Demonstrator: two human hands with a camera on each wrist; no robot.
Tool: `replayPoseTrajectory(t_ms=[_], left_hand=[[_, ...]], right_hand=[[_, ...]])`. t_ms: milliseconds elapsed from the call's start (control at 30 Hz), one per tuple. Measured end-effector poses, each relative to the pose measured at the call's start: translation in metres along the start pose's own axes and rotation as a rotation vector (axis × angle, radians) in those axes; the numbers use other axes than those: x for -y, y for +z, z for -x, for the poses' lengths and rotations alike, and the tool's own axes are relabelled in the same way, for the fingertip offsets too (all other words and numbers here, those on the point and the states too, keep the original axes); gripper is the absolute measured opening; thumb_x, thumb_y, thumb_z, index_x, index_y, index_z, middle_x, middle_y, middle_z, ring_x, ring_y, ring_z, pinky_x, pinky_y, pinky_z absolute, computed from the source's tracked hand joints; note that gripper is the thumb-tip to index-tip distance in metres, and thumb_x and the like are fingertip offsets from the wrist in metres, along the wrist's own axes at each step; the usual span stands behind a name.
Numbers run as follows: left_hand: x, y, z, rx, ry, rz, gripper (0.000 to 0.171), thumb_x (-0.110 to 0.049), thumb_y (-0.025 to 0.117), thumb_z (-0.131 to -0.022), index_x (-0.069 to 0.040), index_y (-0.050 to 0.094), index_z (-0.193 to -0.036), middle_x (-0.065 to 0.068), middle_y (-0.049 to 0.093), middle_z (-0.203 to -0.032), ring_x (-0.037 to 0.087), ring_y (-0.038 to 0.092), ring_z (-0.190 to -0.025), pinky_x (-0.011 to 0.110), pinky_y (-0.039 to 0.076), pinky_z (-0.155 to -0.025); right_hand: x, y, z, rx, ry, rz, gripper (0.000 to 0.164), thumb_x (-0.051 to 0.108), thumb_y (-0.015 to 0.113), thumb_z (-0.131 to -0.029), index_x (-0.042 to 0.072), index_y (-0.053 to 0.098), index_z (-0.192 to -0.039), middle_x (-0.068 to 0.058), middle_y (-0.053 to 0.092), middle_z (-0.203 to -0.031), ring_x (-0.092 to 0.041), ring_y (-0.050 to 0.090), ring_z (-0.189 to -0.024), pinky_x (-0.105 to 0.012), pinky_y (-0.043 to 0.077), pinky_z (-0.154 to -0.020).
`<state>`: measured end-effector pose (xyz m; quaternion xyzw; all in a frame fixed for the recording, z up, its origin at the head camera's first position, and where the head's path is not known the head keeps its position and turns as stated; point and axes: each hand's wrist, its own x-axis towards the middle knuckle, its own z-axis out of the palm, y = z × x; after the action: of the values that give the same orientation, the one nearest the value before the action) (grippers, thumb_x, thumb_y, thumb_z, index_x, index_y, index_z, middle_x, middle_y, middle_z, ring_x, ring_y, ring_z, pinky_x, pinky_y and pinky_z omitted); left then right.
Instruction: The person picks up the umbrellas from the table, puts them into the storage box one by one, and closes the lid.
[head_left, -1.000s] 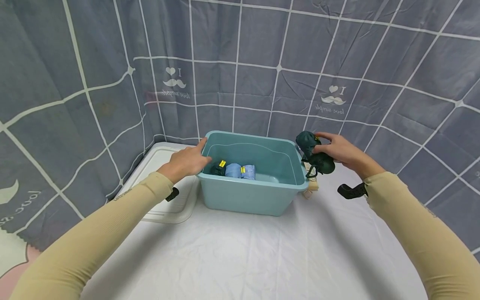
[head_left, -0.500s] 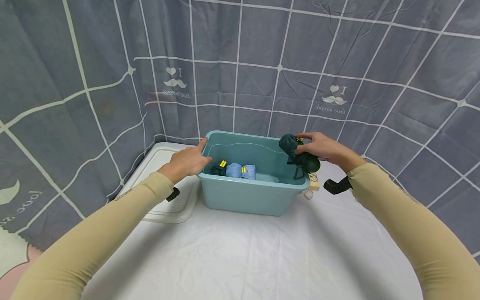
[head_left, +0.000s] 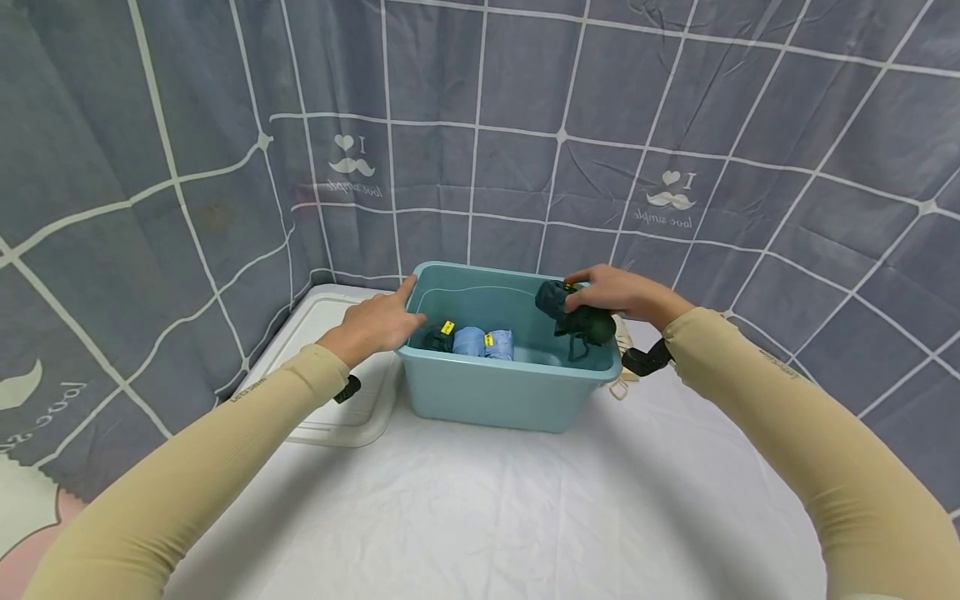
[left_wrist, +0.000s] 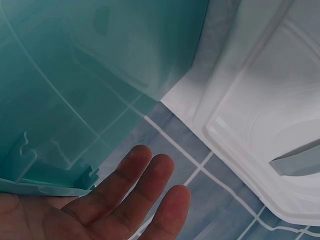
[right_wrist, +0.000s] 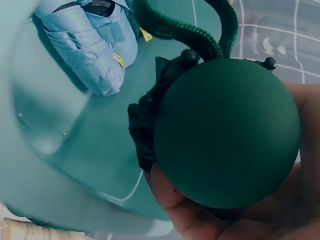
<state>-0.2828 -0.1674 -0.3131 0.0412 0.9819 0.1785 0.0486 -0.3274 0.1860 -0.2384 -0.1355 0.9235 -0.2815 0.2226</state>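
Observation:
My right hand (head_left: 618,292) grips a dark green folded umbrella (head_left: 591,327) over the right part of a teal plastic bin (head_left: 498,396). In the right wrist view, the umbrella's round green handle end (right_wrist: 227,135), braided strap (right_wrist: 175,31) and black rib tips face the camera. My left hand (head_left: 375,325) rests at the bin's left rim, with its outer fingers (left_wrist: 167,212) extended outside the wall in the left wrist view. Inside the bin at the left lie two light blue folded umbrellas (head_left: 470,342) and a dark bundle (head_left: 437,338) with a yellow tag.
A white lid (head_left: 348,408) lies left of the bin, partly under my left forearm. Beige objects (head_left: 625,346) sit beyond the bin's right end, partly hidden. White cloth (head_left: 480,500) covers the table, and a grey checked curtain (head_left: 517,167) hangs behind.
My right hand has carried the green umbrella leftward, from beside the bin's right edge to over its inside. The left hand and the bin have stayed in place.

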Motion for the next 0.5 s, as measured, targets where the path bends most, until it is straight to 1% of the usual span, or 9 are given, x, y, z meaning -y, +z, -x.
replayPoseTrajectory(t_ms=[133, 300, 500], left_hand=[[0.000, -0.001, 0.001, 0.000, 0.001, -0.001, 0.081, -0.047, 0.043, -0.099, -0.021, 0.003, -0.164, 0.025, 0.056, -0.142, 0.042, 0.063, -0.114, 0.052, 0.048, -0.077], [0.000, -0.001, 0.002, -0.007, 0.006, -0.003, 0.081, -0.047, 0.044, -0.099, -0.021, 0.004, -0.164, 0.024, 0.060, -0.137, 0.041, 0.065, -0.109, 0.052, 0.048, -0.075], [0.000, 0.000, 0.002, -0.009, -0.003, -0.006, 0.081, -0.049, 0.043, -0.098, -0.022, 0.005, -0.164, 0.024, 0.056, -0.142, 0.041, 0.064, -0.112, 0.053, 0.048, -0.078]], right_hand=[[0.007, 0.004, -0.006, 0.052, 0.004, 0.020, 0.073, 0.023, 0.062, -0.093, 0.003, 0.032, -0.157, -0.023, 0.037, -0.157, -0.031, 0.054, -0.127, -0.043, 0.051, -0.099], [0.015, 0.010, -0.017, 0.132, 0.021, 0.064, 0.072, 0.022, 0.059, -0.094, 0.000, 0.031, -0.157, -0.023, 0.037, -0.157, -0.030, 0.055, -0.126, -0.044, 0.050, -0.101], [0.021, 0.016, -0.031, 0.189, 0.074, 0.105, 0.072, 0.025, 0.060, -0.095, 0.002, 0.032, -0.157, -0.023, 0.035, -0.158, -0.029, 0.059, -0.121, -0.041, 0.054, -0.094]])
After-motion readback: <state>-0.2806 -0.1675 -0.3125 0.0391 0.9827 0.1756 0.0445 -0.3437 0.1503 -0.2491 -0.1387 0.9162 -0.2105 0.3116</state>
